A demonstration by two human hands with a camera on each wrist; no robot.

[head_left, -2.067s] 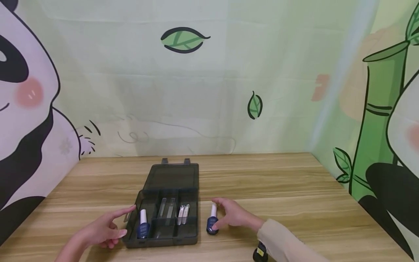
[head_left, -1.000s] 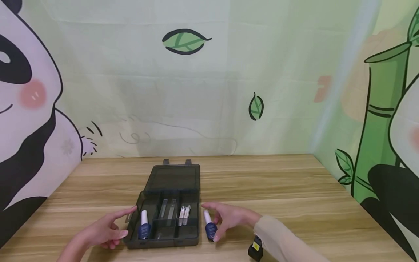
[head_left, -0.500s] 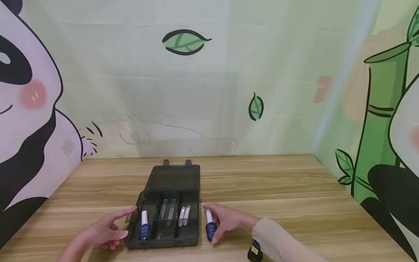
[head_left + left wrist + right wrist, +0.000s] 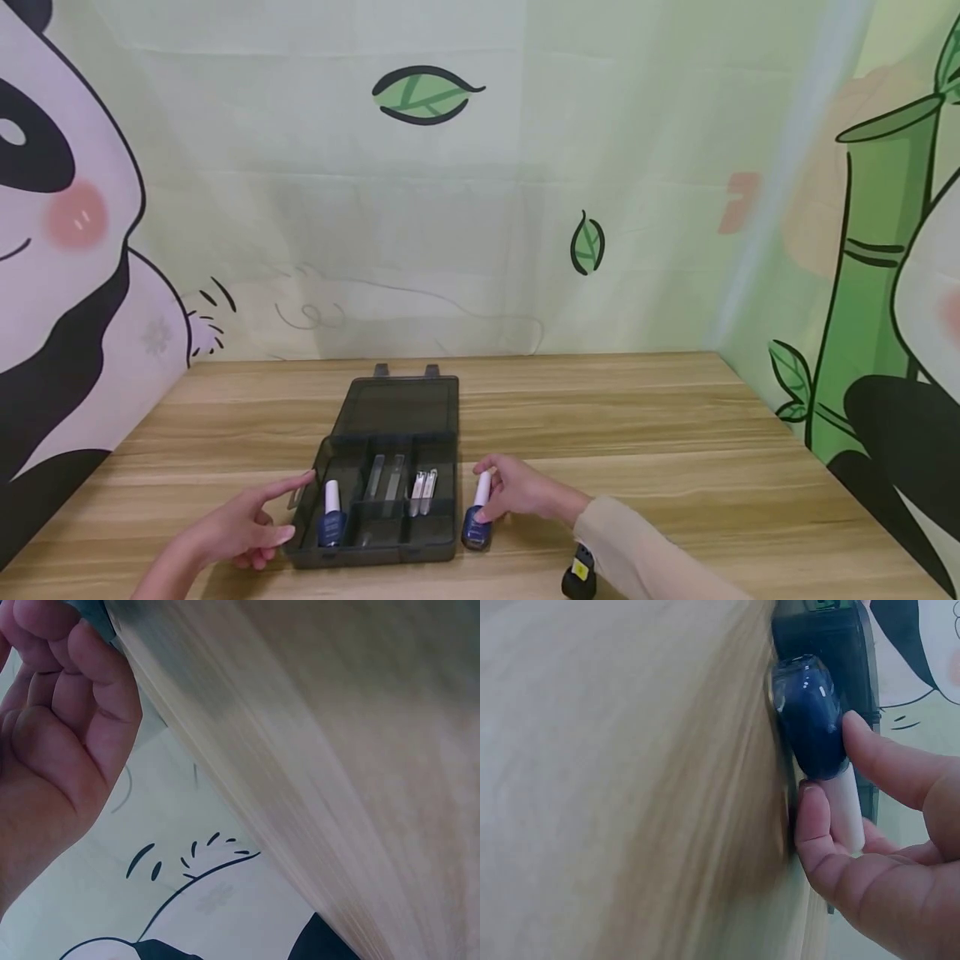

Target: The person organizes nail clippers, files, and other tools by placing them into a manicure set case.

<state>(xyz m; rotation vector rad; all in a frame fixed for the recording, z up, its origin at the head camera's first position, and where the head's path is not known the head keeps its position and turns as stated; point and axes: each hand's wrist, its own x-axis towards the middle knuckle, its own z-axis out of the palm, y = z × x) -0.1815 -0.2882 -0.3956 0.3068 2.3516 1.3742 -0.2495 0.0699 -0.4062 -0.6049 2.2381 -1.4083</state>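
Note:
A dark translucent case [image 4: 442, 533] lies open on the wooden table, its lid [image 4: 395, 407] flat behind it. Its left slot holds a blue nail polish bottle [image 4: 329, 514] with a white cap. Glass files [image 4: 382, 477] and nail clippers [image 4: 421, 491] fill the other slots. My right hand [image 4: 491, 496] pinches the white cap [image 4: 847, 814] of a second blue bottle [image 4: 475, 515], [image 4: 814, 712], tilted just right of the case [image 4: 825, 630]. At the case's left edge my left hand [image 4: 279, 512] rests with relaxed fingers [image 4: 90, 667] touching it.
The wooden table [image 4: 637, 433] stretches to the right and behind the case. Printed panda and bamboo walls close it in at the back and on both sides. A black wrist device [image 4: 576, 577] hangs under the right sleeve.
The right hand has closed on the loose bottle's cap and tipped it, the base now nearer the case's right wall. The left hand has stayed put.

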